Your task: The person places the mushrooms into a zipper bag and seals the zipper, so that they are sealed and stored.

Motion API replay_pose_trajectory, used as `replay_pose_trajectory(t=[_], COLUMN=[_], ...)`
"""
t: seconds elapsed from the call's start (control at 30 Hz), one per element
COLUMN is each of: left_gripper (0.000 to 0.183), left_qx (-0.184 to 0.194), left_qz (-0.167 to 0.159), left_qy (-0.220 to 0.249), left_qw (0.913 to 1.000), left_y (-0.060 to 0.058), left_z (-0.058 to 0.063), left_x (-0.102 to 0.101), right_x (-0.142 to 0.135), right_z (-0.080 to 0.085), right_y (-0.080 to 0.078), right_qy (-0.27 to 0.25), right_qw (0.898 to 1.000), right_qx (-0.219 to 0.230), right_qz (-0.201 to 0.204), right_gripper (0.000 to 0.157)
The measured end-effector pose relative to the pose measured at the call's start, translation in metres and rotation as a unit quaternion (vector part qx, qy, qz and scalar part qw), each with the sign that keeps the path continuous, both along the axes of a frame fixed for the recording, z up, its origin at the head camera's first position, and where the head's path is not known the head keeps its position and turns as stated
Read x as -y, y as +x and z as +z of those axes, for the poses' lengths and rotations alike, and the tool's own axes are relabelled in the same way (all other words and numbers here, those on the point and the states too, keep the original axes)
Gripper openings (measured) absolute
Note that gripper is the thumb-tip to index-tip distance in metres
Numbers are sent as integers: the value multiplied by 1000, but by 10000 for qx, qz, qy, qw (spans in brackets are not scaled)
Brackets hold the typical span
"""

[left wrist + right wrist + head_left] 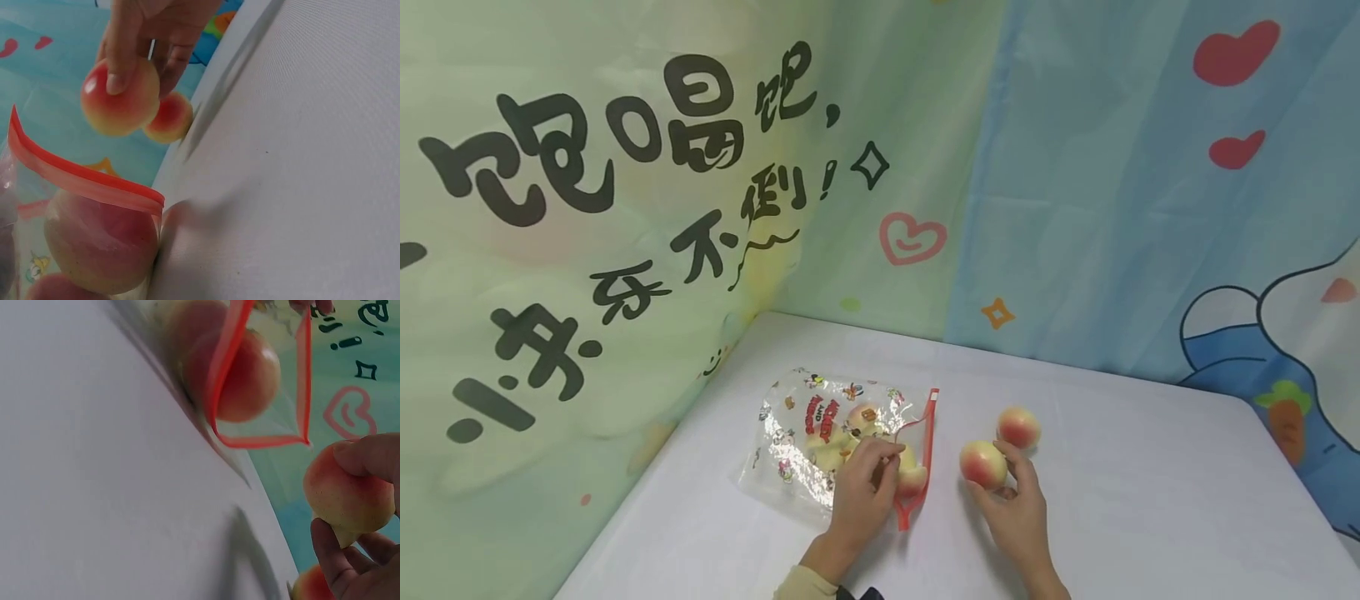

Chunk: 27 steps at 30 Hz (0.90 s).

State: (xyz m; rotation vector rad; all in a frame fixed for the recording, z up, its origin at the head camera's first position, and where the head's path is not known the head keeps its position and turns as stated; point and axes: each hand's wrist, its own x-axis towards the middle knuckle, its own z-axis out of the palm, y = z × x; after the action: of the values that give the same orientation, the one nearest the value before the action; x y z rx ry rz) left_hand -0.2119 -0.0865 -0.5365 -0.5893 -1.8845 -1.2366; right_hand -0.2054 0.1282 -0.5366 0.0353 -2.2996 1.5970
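Note:
A clear plastic zip bag [790, 450] with cartoon prints and a red zip edge [303, 381] lies on the table, several peaches inside it. My left hand [863, 490] pinches the bag's edge at its mouth, which gapes toward the right. Just inside that mouth is a peach [100, 244]. In my right hand [1017, 517] is another peach [983, 464], gripped between thumb and fingers to the right of the bag and held above the table in the wrist views. Behind it, a loose peach [1018, 427] rests on the table.
A white cloth covers the table [1150, 500]. Printed fabric walls [880, 308] with writing, hearts and cartoon figures stand along its left and back edges.

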Motion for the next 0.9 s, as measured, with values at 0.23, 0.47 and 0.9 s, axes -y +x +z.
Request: replay_pose_trajectory(t=[0.23, 0.47, 0.9], left_gripper=[24, 25, 24], left_qx=[40, -211, 11], left_qz=[19, 31, 95], left_qy=[-14, -67, -131], left_qw=[10000, 9998, 9999], left_y=[0, -2, -1], left_z=[-3, -5, -1], left_x=[0, 0, 1], right_x=[24, 31, 40], right_z=[-2, -13, -14], right_y=[-2, 2, 5], right_qy=[-180, -365, -257], right_qw=[9994, 9980, 9876], right_qx=[53, 24, -789], right_qz=[298, 510, 1332], right_gripper=[67, 68, 68])
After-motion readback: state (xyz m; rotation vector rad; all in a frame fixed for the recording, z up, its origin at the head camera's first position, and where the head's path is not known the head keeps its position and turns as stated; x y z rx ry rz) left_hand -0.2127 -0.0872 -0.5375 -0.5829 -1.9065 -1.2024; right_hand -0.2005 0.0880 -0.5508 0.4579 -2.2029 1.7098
